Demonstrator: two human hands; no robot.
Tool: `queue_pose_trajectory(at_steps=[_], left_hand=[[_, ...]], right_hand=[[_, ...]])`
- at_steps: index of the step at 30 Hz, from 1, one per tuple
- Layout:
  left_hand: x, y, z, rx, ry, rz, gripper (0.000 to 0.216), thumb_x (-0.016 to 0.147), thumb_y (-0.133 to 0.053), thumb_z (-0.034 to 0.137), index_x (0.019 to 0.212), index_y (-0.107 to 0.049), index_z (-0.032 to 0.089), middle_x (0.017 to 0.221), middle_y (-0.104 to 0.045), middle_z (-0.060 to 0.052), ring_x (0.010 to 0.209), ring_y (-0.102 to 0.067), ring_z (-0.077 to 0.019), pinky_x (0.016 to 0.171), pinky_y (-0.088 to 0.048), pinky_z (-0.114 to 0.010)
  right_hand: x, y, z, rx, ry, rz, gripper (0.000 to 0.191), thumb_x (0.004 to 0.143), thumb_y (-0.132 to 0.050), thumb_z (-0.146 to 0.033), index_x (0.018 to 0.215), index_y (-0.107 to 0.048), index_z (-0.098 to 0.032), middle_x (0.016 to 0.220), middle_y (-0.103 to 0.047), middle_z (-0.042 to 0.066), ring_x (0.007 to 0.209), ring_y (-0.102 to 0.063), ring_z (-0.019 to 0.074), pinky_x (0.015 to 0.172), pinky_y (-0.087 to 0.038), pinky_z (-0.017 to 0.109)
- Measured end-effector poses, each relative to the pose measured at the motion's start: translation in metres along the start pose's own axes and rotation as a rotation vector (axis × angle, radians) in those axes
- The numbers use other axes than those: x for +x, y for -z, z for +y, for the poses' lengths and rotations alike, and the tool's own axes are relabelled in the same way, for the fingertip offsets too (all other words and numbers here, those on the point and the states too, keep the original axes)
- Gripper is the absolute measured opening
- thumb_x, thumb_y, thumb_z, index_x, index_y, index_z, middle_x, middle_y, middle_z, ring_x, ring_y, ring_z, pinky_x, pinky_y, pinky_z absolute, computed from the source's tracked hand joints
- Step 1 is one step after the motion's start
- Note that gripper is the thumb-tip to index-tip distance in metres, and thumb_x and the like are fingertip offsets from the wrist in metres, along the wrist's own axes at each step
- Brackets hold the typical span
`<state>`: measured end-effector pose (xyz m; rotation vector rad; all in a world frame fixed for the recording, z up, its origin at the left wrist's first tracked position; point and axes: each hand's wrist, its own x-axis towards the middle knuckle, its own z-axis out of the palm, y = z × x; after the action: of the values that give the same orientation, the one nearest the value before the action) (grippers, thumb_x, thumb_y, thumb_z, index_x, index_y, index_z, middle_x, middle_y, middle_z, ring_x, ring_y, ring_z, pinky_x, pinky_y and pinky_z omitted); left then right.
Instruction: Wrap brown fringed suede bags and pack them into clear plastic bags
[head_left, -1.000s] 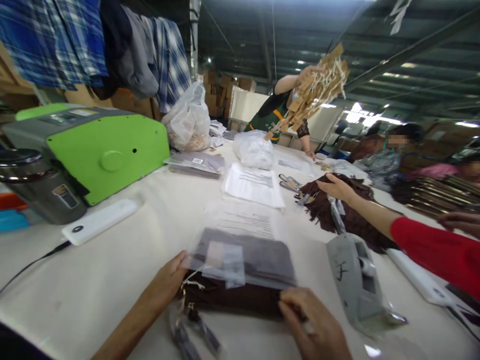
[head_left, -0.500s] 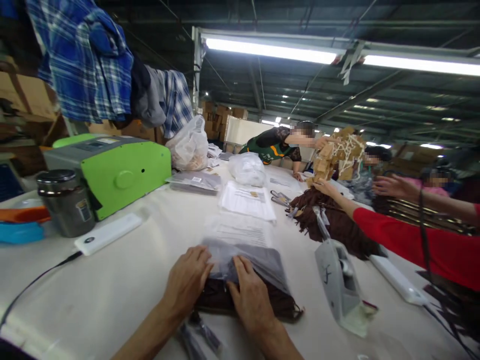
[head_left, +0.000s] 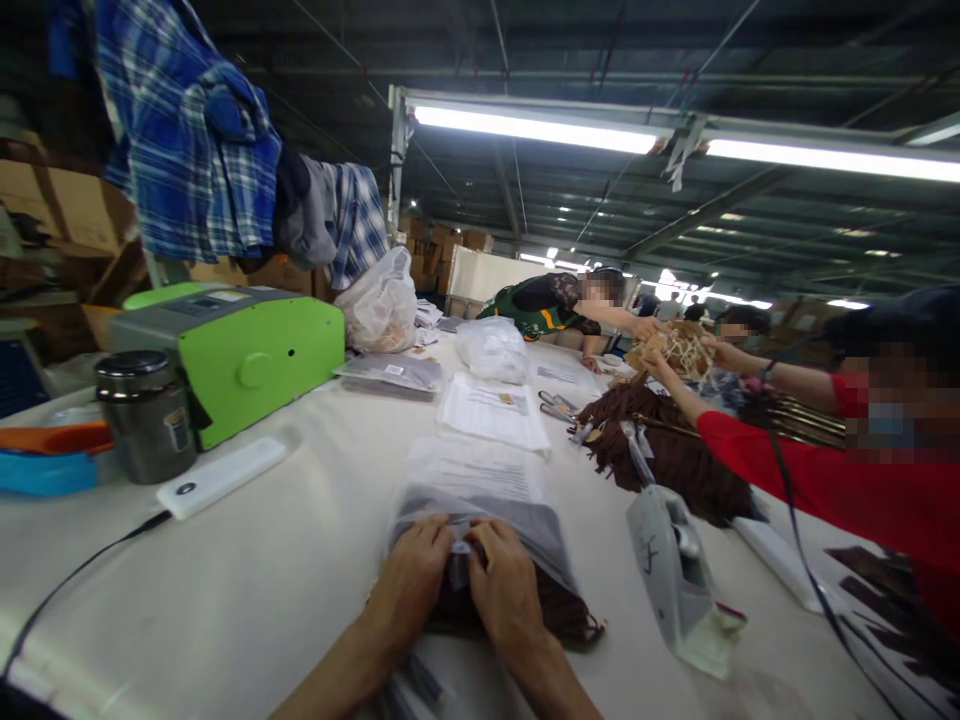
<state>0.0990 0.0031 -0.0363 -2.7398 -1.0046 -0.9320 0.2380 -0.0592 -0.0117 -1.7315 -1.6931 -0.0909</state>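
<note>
Both hands work at a clear plastic bag (head_left: 466, 470) with printed text, which lies over a folded dark brown fringed textile (head_left: 562, 608). My left hand (head_left: 411, 572) grips the near edge of the bag, its fingers curled onto the plastic. Close beside it, my right hand (head_left: 506, 580) pinches the same edge, thumb and fingertips near the left ones. Between the fingertips a small bunched bit of clear plastic shows. The textile's far part lies beneath the film, and brown fringe sticks out at the lower right.
A tape dispenser (head_left: 679, 580) stands to the right. Further left are a white power bank (head_left: 221, 478), a dark jar (head_left: 142, 415) and a green machine (head_left: 262, 365). Brown fringed textiles (head_left: 660, 455) lie across the table, where a person in red sleeves and another in green handle a tan bundle (head_left: 675, 350).
My hands have drawn closer together and closed on the bag's near edge, where they lay flatter before. The co-worker in red now reaches both hands to the tan bundle, which has lowered.
</note>
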Motion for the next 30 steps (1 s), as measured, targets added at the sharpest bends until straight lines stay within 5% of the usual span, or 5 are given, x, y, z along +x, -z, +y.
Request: queue_pose_trajectory(at_steps=[4, 9, 14, 22, 30], left_hand=[[0.006, -0.005, -0.009, -0.008, 0.023, 0.030, 0.036, 0.084, -0.038, 0.000, 0.106, -0.062, 0.014, 0.114, -0.069, -0.010, 0.106, -0.065, -0.0187, 0.091, -0.055, -0.032], [-0.002, -0.004, -0.009, 0.014, -0.012, 0.024, 0.030, 0.085, -0.043, 0.002, 0.097, -0.067, 0.015, 0.122, -0.065, -0.012, 0.120, -0.057, -0.0268, 0.101, -0.048, -0.046], [0.000, 0.009, -0.002, 0.025, 0.017, -0.018, 0.022, 0.084, -0.053, 0.004, 0.089, -0.069, 0.018, 0.113, -0.068, -0.009, 0.109, -0.060, -0.0287, 0.093, -0.050, -0.047], [-0.008, 0.037, 0.003, -0.051, -0.018, -0.107, 0.031, 0.079, -0.062, 0.017, 0.110, -0.062, 0.021, 0.120, -0.063, -0.009, 0.114, -0.055, -0.0287, 0.095, -0.045, -0.046], [0.025, 0.037, 0.001, 0.146, 0.021, -0.078, 0.020, 0.085, -0.054, 0.014, 0.104, -0.059, 0.019, 0.106, -0.062, -0.008, 0.098, -0.057, -0.0269, 0.084, -0.046, -0.043]], right_hand=[[0.003, -0.002, 0.004, -0.147, 0.060, 0.068, 0.032, 0.074, -0.060, -0.001, 0.099, -0.066, -0.020, 0.109, -0.068, 0.006, 0.108, -0.056, 0.0269, 0.101, -0.038, 0.040], [0.004, 0.006, 0.016, -0.166, 0.110, 0.207, 0.021, 0.082, -0.058, -0.004, 0.083, -0.067, -0.023, 0.106, -0.070, 0.002, 0.106, -0.056, 0.0247, 0.097, -0.037, 0.041], [-0.013, 0.029, 0.043, -0.197, 0.158, 0.233, 0.024, 0.084, -0.053, -0.005, 0.076, -0.067, -0.024, 0.105, -0.071, 0.002, 0.110, -0.056, 0.0256, 0.097, -0.038, 0.043], [-0.049, 0.036, 0.018, -0.211, 0.450, 0.003, 0.043, 0.088, -0.051, -0.014, 0.130, -0.055, -0.020, 0.139, -0.055, 0.004, 0.134, -0.043, 0.0214, 0.108, -0.040, 0.039], [-0.038, 0.003, 0.011, -0.132, 0.309, -0.357, 0.080, 0.084, -0.062, -0.051, 0.149, -0.029, -0.018, 0.153, -0.030, 0.010, 0.141, -0.029, 0.0320, 0.115, -0.025, 0.056]])
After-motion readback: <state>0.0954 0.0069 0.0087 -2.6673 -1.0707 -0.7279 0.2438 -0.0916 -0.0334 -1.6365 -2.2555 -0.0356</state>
